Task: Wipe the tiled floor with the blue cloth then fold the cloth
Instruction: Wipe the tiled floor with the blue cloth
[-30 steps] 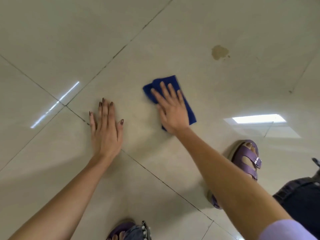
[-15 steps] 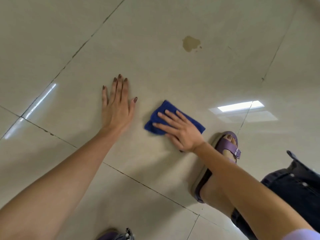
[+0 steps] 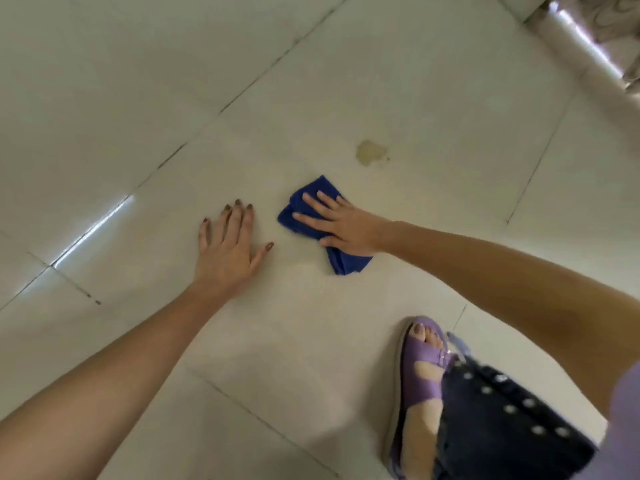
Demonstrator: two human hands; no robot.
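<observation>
I am pressing my right hand (image 3: pixel 341 226) flat on the blue cloth (image 3: pixel 346 263). Its fingers (image 3: pixel 313 220) are straight and slightly spread, not curling round any of the fabric. A flat palm is giving the cloth its widest contact with the tiled floor (image 3: pixel 415 81) and is letting me slide it rather than lift it.

The cloth is lying loosely doubled on the floor, near the brownish stain (image 3: pixel 370 152) but apart from it, on my side of the stain and a little to its left. One end is poking out past my fingertips toward the stain. The other is trailing out from under the heel of my palm, away from it.

My left hand (image 3: pixel 228 249) is resting on bare tile farther left of the stain than the cloth, close beside the cloth without touching it. Its fingers (image 3: pixel 239 216) are lying straight and close together with the thumb angled out, holding nothing. I am judging that it is serving as a prop, taking my weight while I am leaning forward.

My purple sandal (image 3: pixel 420 362) is standing well back from the stain, on my side of it.

I am judging the wiping as under way, since the stain is showing unwiped and the cloth is lying rumpled rather than neatly folded. The next stroke is probably calling for a push onto the stain, with steady pressure so the cloth is not rolling up under my palm.
</observation>
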